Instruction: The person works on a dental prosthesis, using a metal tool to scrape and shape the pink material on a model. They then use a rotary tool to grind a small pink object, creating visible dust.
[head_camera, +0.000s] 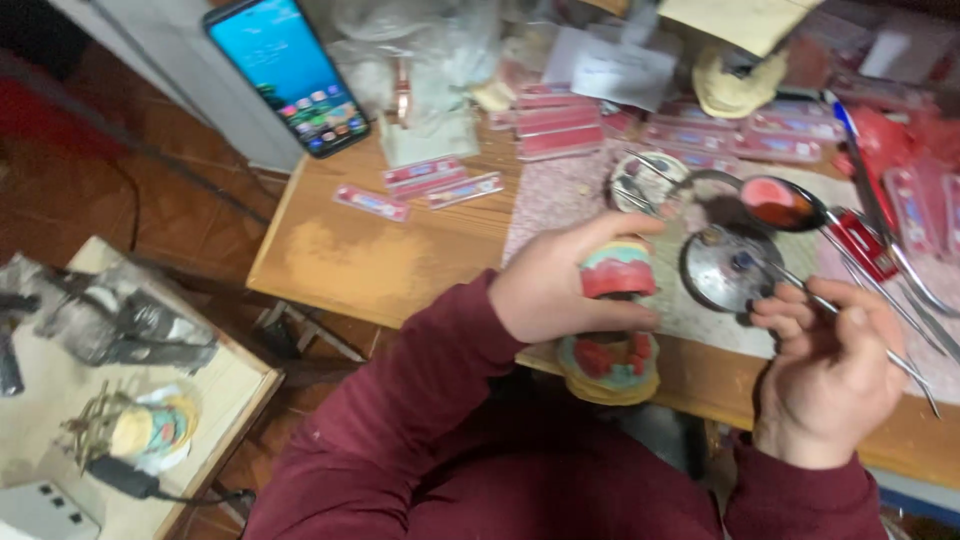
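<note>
Premises: a small dental-technician's workshop, apparently improvised in a domestic room. Evidence follows. The wooden worktop (390, 265) is crowded with trade materials: rows of flat pink strips of artificial teeth (560, 125) lie at the far side, with more to the far right. A plaster dental model with pink wax gums (618, 270) sits near the centre, and a second model (610, 365) rests at the near edge. Slim metal hand instruments (900, 260) lie to the right, beside a spoon of red wax (780, 203) and a round metal burner (725, 265). A smartphone (290, 75) leans far left. A side table (240, 375), near left, carries another model (150, 430). The floor is red tile (70, 190).
</note>
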